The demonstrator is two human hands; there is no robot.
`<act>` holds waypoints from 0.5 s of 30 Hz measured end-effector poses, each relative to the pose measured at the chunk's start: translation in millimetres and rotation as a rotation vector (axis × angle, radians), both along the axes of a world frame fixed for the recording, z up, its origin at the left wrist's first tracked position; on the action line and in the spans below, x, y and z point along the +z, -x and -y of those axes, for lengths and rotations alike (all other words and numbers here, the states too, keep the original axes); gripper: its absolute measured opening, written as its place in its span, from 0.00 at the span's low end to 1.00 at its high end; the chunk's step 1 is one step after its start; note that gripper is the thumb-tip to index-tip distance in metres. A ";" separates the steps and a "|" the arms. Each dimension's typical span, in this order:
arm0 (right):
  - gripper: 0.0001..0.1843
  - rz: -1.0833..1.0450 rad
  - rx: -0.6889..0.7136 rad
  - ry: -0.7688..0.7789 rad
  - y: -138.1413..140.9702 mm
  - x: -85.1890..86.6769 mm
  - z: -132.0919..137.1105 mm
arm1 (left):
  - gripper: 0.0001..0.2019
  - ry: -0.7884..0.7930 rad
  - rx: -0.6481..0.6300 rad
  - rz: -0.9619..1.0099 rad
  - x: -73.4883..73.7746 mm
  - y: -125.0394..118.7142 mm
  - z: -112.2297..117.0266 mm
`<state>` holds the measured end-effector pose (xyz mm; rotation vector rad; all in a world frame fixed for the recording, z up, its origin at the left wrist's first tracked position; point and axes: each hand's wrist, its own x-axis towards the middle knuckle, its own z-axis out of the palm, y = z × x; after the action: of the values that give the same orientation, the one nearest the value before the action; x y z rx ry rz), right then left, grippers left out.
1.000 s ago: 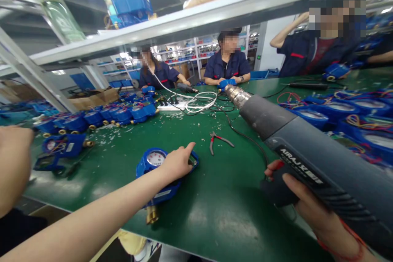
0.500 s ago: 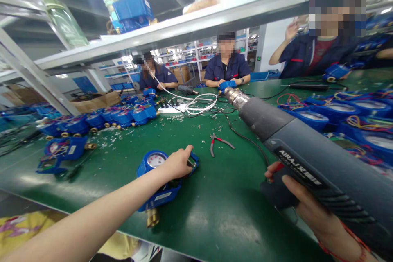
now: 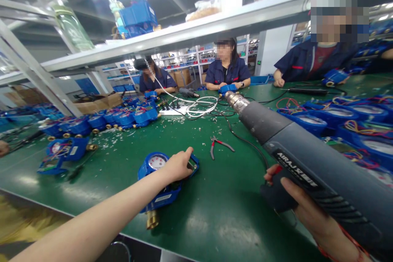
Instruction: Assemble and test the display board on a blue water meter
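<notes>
My right hand [image 3: 302,196] is wrapped round the handle of a dark grey heat gun [image 3: 294,143], whose metal nozzle points up and left, away from me. My left hand [image 3: 179,164] grips the opened part of a blue water meter [image 3: 162,198] on the green table, its thumb at the edge by a circuit board. A white round dial shows left of the wrist, and a brass fitting sticks out toward me. My fingertips are partly hidden behind the hand. Beyond the meter lie cutting pliers [image 3: 219,144] with red and grey handles, spread apart.
Several blue meters with loose wires stand at left [image 3: 113,118] and right [image 3: 344,114]. A white power strip [image 3: 175,110] and coiled white cable [image 3: 202,105] lie mid-table among scraps. Co-workers sit across the table. A metal shelf [image 3: 172,28] crosses overhead.
Both hands keep their holds, and the meter stays in place. The view has tilted slightly. The co-worker at right has lowered a raised hand to the table.
</notes>
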<state>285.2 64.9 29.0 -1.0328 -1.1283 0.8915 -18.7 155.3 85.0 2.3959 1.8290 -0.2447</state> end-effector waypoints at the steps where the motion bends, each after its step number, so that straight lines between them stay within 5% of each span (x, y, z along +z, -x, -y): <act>1: 0.16 -0.003 0.003 0.005 -0.6 -0.6 0.2 | 0.28 0.001 0.000 0.000 0.3 0.1 -0.2; 8: 0.16 0.006 0.004 0.026 2.4 4.2 1.8 | 0.34 0.003 0.013 -0.004 -0.2 -2.4 -1.7; 15: 0.20 0.123 -0.029 -0.020 7.9 27.4 10.6 | 0.31 0.060 0.011 0.050 6.5 2.3 -3.3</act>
<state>277.3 54.2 56.5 -1.0963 -1.2197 0.8009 -21.0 158.6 91.5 2.3302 1.7870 -0.2326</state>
